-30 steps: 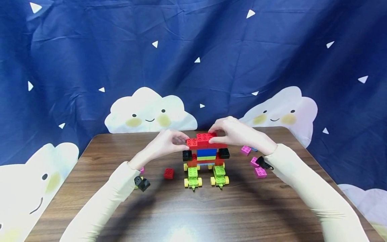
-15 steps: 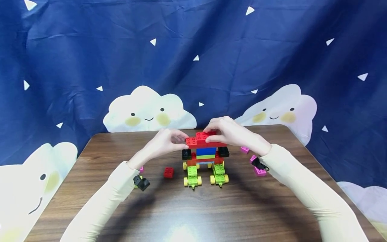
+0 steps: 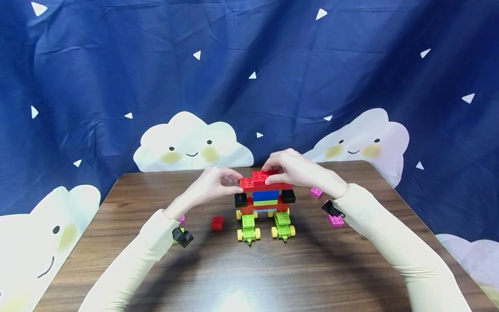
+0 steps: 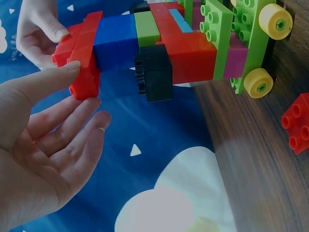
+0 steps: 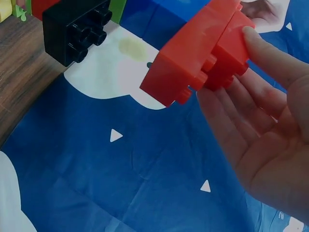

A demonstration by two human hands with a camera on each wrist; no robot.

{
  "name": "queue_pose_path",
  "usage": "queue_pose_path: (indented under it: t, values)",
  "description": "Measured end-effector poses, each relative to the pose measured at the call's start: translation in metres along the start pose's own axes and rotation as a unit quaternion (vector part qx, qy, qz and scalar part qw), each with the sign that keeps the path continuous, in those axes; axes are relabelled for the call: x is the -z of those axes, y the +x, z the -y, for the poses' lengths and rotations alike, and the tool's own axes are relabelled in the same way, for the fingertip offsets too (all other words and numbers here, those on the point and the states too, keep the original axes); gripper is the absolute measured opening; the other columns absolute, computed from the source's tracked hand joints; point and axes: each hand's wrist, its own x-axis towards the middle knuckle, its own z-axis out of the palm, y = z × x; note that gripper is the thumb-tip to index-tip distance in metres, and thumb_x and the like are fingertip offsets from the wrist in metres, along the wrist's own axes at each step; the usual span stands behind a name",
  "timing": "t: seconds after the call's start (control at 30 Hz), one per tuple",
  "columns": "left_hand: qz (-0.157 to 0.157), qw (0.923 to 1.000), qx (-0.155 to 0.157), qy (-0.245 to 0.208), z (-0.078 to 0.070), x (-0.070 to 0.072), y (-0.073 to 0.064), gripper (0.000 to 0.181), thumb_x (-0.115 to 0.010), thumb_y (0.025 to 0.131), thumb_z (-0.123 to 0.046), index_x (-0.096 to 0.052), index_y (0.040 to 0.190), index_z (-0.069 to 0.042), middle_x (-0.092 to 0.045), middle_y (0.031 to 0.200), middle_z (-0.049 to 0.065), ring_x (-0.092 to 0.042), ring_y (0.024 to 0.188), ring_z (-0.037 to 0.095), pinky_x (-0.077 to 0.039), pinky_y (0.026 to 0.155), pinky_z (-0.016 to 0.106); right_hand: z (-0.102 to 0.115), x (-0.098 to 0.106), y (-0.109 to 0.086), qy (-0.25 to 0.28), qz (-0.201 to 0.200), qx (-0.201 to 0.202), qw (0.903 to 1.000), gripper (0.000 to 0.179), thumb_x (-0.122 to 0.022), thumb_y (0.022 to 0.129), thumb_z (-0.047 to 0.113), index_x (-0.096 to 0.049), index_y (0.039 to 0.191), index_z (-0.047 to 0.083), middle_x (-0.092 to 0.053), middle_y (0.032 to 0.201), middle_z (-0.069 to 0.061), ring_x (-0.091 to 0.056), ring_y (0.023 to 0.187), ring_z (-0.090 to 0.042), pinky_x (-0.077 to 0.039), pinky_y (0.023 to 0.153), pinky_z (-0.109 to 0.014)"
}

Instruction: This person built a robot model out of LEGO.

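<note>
A figure of toy building bricks stands on the table, with a blue brick in its middle, a black brick on the left and a second black brick on the right. Two lime-green wheeled bases carry it. Across its top runs a red row whose left end my left hand pinches between thumb and fingers. My right hand pinches the red brick on top of that row, covering its right part in the head view. That brick's studs face up.
A loose red brick lies left of the figure. On the right are pink bricks, some partly behind the right wrist strap. Pink and lime pieces peek out by the left wrist. A blue cloth hangs behind the table.
My right hand has shifted slightly left along the top red brick, then held nearly still. The left hand keeps its grip, and the head view has tilted a little.
</note>
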Motion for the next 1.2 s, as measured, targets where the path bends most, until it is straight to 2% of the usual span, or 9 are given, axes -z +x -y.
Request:
queue_pose_path:
  t: [0.1,0.3,0.43,0.53,0.73,0.93,1.2]
  values:
    - [0.002,1.0000,0.001,-0.002,-0.0004,-0.0008,0.0003,0.033,-0.081,0.082,-0.025,-0.074,0.109,-0.009,-0.077,0.097,0.006,-0.072,0.090,0.016,-0.058,0.088,0.041,0.0003,0.0006,-0.0008,0.005,0.007,-0.004,1.0000,0.028,-0.083,0.079,0.020,-0.076,0.103,0.005,-0.074,0.093,-0.007,-0.063,0.080,-0.019,-0.056,0.076,-0.034]
    - [0.005,1.0000,-0.003,-0.008,-0.0007,-0.0021,-0.0001,0.032,-0.081,0.082,-0.024,-0.074,0.110,-0.009,-0.077,0.098,0.005,-0.072,0.090,0.015,-0.058,0.088,0.037,0.0018,0.0035,-0.0041,-0.008,0.018,0.014,0.9997,0.030,-0.081,0.082,0.020,-0.075,0.108,0.006,-0.073,0.093,-0.006,-0.059,0.078,-0.017,-0.052,0.072,-0.029]
    - [0.004,0.9999,-0.004,-0.011,-0.0010,-0.0012,0.0002,0.032,-0.081,0.082,-0.024,-0.074,0.109,-0.009,-0.077,0.099,0.007,-0.072,0.091,0.017,-0.058,0.088,0.039,0.0006,0.0045,-0.0053,-0.001,0.016,0.022,0.9996,0.033,-0.081,0.082,0.018,-0.074,0.111,0.005,-0.073,0.095,-0.007,-0.059,0.079,-0.017,-0.053,0.072,-0.032]
    - [0.002,0.9999,-0.007,-0.011,-0.0017,-0.0003,0.0004,0.032,-0.081,0.081,-0.024,-0.074,0.109,-0.009,-0.077,0.099,0.008,-0.072,0.091,0.018,-0.058,0.088,0.041,0.0009,0.0060,-0.0046,0.003,0.016,0.027,0.9995,0.033,-0.081,0.082,0.016,-0.074,0.111,0.005,-0.074,0.096,-0.008,-0.061,0.080,-0.019,-0.055,0.074,-0.035]
    - [0.000,0.9999,-0.006,-0.011,-0.0037,0.0013,-0.0004,0.032,-0.081,0.082,-0.024,-0.074,0.109,-0.010,-0.077,0.099,0.006,-0.072,0.091,0.018,-0.058,0.088,0.040,0.0026,0.0083,-0.0024,0.006,0.018,0.029,0.9994,0.031,-0.081,0.081,0.015,-0.075,0.109,0.004,-0.075,0.097,-0.009,-0.064,0.082,-0.020,-0.057,0.078,-0.035]
    - [0.000,0.9999,-0.001,-0.011,-0.0022,0.0015,-0.0002,0.032,-0.081,0.082,-0.025,-0.074,0.109,-0.010,-0.077,0.099,0.007,-0.072,0.091,0.018,-0.057,0.089,0.042,0.0042,0.0077,-0.0003,0.000,0.019,0.029,0.9994,0.031,-0.082,0.080,0.016,-0.075,0.108,0.004,-0.074,0.094,-0.008,-0.061,0.078,-0.020,-0.054,0.072,-0.031]
    - [-0.007,0.9999,-0.007,-0.008,0.0015,-0.0008,-0.0011,0.032,-0.080,0.082,-0.022,-0.074,0.109,-0.007,-0.077,0.099,0.010,-0.072,0.089,0.017,-0.058,0.087,0.041,0.0031,0.0054,0.0028,0.002,0.026,0.027,0.9993,0.032,-0.082,0.080,0.017,-0.075,0.108,0.004,-0.074,0.094,-0.009,-0.061,0.078,-0.021,-0.056,0.074,-0.037]
